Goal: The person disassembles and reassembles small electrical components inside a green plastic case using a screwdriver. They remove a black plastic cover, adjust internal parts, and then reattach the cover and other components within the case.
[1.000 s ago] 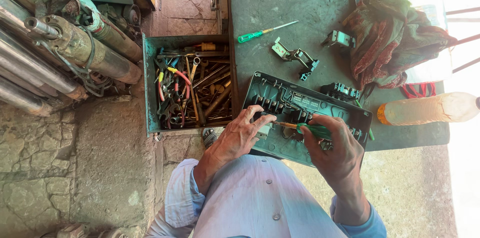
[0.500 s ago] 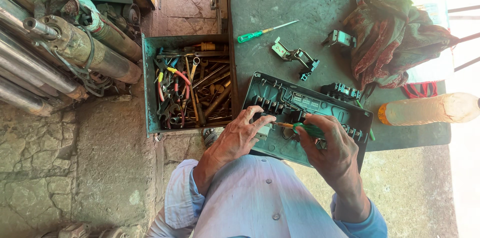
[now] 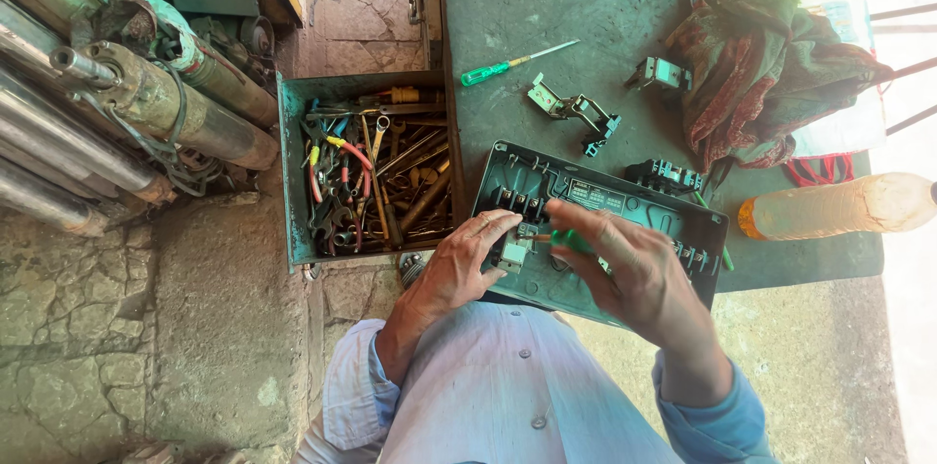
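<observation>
Down at the near edge of the dark green worktop lies a shallow grey-green plastic electrical box with rows of black terminals inside, and both hands are in it. The left hand has its fingers curled and pressed together on a small pale grey switch block at the box's near side. The right hand pinches a green-handled screwdriver, whose tip points toward that block; the tip itself is hidden.

To do this well, I judge the left fingers should pin the block flat so it cannot twist, and the driver should sit square in the screw before any turning, since a slip could gouge the plastic.

Further out on the top lie a second green-handled screwdriver, a bent grey metal bracket, a black terminal strip, a crumpled red-brown cloth and an orange plastic bottle on its side. Beside the worktop an open teal metal drawer is packed with spanners and pliers. Rusty steel pipes rest over a cracked stone floor.
</observation>
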